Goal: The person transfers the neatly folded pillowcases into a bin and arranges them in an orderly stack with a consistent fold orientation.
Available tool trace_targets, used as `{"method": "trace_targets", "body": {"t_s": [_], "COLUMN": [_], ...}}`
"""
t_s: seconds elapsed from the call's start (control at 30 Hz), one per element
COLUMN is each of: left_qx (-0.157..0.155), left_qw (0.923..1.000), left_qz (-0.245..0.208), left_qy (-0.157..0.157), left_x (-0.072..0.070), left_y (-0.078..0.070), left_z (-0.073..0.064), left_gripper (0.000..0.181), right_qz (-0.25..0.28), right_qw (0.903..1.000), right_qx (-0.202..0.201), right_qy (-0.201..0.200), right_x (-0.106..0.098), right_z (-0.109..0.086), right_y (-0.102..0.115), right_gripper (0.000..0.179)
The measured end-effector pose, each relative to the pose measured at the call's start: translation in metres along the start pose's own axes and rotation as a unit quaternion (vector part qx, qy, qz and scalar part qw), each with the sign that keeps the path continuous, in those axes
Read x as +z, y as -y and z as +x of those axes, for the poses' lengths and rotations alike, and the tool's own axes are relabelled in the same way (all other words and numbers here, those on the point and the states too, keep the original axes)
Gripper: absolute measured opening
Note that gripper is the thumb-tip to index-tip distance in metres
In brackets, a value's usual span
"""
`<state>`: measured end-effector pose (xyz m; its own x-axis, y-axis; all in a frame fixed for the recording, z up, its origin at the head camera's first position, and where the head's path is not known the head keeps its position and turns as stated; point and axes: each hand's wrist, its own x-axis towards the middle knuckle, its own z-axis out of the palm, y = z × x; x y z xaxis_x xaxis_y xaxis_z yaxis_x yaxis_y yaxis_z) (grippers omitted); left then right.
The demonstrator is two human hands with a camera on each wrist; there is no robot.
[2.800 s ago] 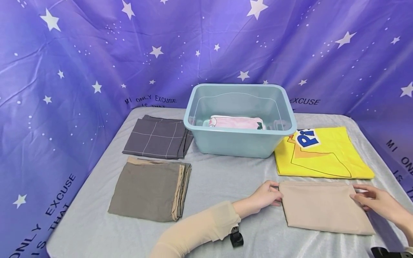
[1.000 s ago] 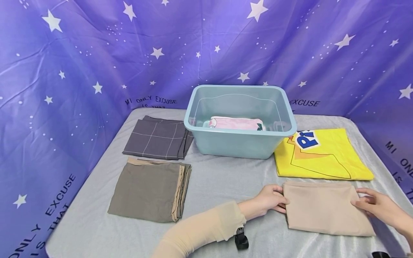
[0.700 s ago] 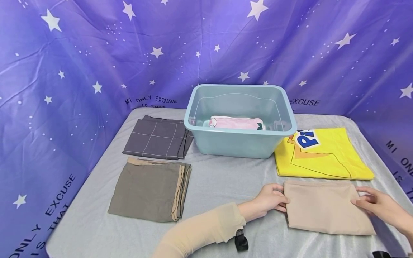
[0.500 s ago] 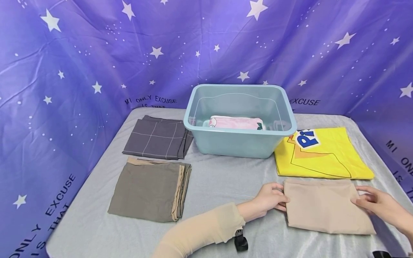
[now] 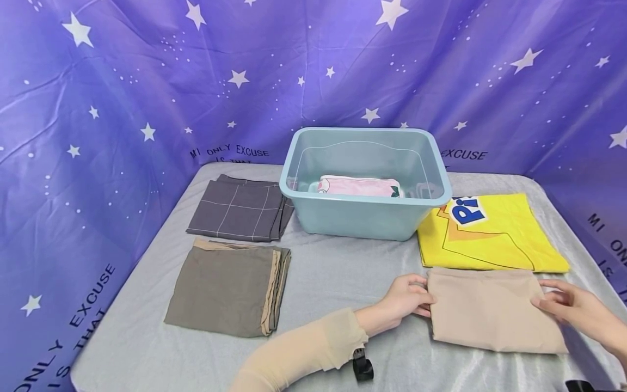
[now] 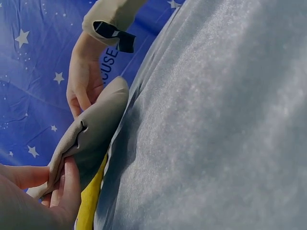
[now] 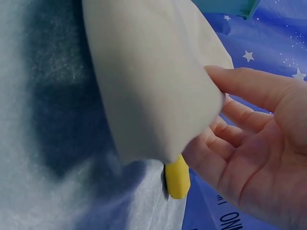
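Note:
A folded beige cloth (image 5: pixel 492 311) is at the right front in the head view. My left hand (image 5: pixel 403 300) pinches its left edge between thumb and fingers; the layered edge shows in the left wrist view beside the left fingers (image 6: pixel 72 184). At the opposite edge, my right hand (image 5: pixel 580 313) grips the cloth, thumb on top and the other fingers underneath. In the right wrist view the cloth's near corner sags, with a shadow on the table below. Its far edge overlaps the front of a folded yellow cloth (image 5: pixel 509 245) with blue lettering.
A blue-green plastic tub (image 5: pixel 364 218) stands at the back middle, with a folded pink cloth (image 5: pixel 360 186) inside. On the left lie a dark grey checked cloth (image 5: pixel 235 209) and a folded brown-grey cloth (image 5: pixel 220 288). A starry purple curtain (image 5: pixel 147 81) surrounds the grey-covered table (image 5: pixel 338 272).
Both hands keep hold of the beige cloth. Over the last second they have moved it slightly away from me and a little left, so its far edge now meets the yellow cloth.

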<state>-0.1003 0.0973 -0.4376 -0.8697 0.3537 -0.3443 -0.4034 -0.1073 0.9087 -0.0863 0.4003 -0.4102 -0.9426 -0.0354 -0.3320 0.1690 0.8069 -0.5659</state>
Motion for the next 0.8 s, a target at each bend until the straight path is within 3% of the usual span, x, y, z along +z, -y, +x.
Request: {"method": "trace_targets", "body": {"t_s": [0.47,0.8], "left_qx": [0.006,0.016], "left_qw": [0.9997,0.9998], "left_qz": [-0.022,-0.013], "left_qy": [-0.003,-0.006], "left_x": [-0.006,-0.01], "left_y": [-0.005,-0.011], "left_z": [-0.002,-0.004], "left_gripper": [0.023,0.023], "right_qz": [0.002,0.002], "right_qw": [1.0,0.9999], "right_qx": [-0.009,0.0], "right_qy": [-0.004,-0.011], "right_x": [-0.002,-0.004], "right_z": [-0.002,-0.002], "right_y": [0.007,0.015], "right_gripper": [0.068,0.069]}}
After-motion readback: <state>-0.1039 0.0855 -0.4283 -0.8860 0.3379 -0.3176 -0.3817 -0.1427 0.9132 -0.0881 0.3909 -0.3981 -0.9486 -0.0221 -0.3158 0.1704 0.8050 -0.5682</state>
